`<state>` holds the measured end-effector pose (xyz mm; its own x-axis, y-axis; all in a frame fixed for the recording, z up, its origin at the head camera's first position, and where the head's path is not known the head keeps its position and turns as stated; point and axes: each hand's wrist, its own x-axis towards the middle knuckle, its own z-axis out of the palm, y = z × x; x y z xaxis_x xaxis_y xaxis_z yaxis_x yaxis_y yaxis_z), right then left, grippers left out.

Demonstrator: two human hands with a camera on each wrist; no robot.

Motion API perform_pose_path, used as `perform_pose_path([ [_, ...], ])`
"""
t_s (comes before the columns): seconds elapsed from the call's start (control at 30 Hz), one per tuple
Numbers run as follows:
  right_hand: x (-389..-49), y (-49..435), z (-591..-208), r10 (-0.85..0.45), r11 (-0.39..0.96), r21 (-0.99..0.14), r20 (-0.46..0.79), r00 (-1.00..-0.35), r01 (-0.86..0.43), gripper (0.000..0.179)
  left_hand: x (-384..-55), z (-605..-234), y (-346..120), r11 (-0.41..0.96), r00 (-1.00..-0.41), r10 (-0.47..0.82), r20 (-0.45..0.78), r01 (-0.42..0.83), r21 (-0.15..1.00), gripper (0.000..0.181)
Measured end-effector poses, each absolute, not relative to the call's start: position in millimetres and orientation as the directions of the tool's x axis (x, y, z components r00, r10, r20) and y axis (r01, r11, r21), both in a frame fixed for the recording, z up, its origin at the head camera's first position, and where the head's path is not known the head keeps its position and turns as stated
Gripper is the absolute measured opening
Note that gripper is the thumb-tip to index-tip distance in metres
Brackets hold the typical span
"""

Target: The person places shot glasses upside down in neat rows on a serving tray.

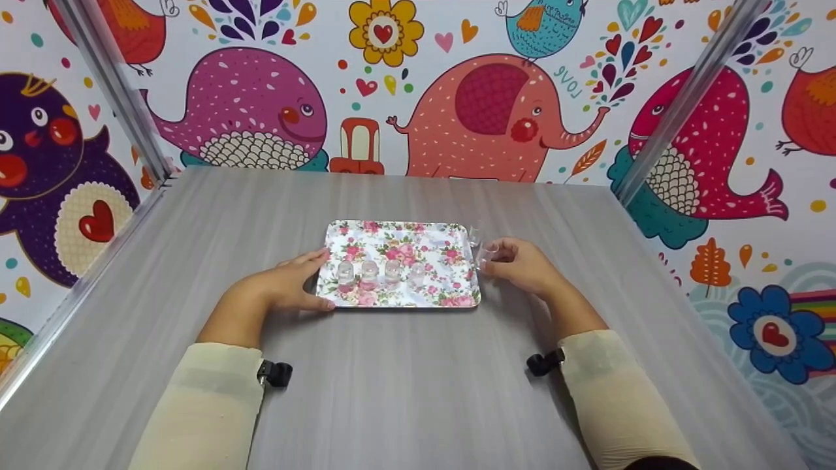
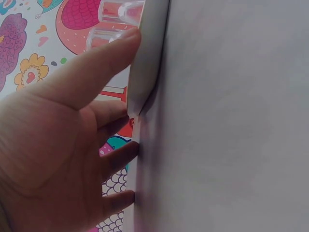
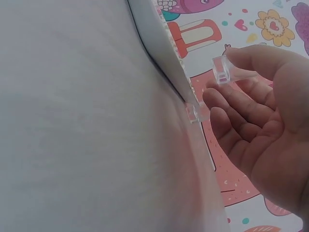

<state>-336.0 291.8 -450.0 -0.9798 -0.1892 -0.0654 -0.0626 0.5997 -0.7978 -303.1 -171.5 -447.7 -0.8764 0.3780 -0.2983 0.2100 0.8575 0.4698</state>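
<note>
A white tray with a pink floral pattern [image 1: 405,238] lies on the table. Several small clear cups [image 1: 392,271] stand in a row on its near half. At the tray's left end, my left hand [image 1: 287,284] rests with its thumb on the rim near the front corner and its other fingers spread along the side. My right hand [image 1: 526,267] pinches a small clear cup [image 3: 221,70] between thumb and fingertips, just off the tray's right edge. Another clear cup [image 3: 195,112] stands on the table beside that edge, behind the one I hold.
The grey wood-grain table [image 1: 392,385] reaches back to a wall [image 1: 366,91] printed with cartoon animals. Metal posts [image 1: 686,104] rise at the back corners. Each sleeve carries a small black camera [image 1: 277,374] at the wrist.
</note>
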Motion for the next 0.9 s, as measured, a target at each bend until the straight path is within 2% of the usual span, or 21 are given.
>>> perform_pose_path([
  [0.27,-329.7,282.5,-443.2,-0.186,0.596,-0.8,-0.058,-0.981,-0.066,0.032,-303.7,-447.4,-172.0,0.857,-0.871,0.389,-0.299,0.222,0.465,0.116],
  [0.57,-322.1,266.9,-436.8,-0.242,0.597,-0.794,-0.04,-0.969,-0.117,0.033,-305.0,-448.1,-171.2,0.853,-0.87,0.393,-0.298,0.223,0.472,0.117],
  [0.73,-320.2,259.3,-434.8,-0.227,0.609,-0.788,-0.063,-0.972,-0.091,0.03,-304.3,-447.5,-171.3,0.855,-0.873,0.386,-0.299,0.217,0.471,0.117],
  [0.9,-320.5,251.1,-432.2,-0.258,0.584,-0.805,-0.056,-0.965,-0.109,0.034,-303.2,-445.9,-171.5,0.854,-0.873,0.388,-0.297,0.219,0.471,0.116],
])
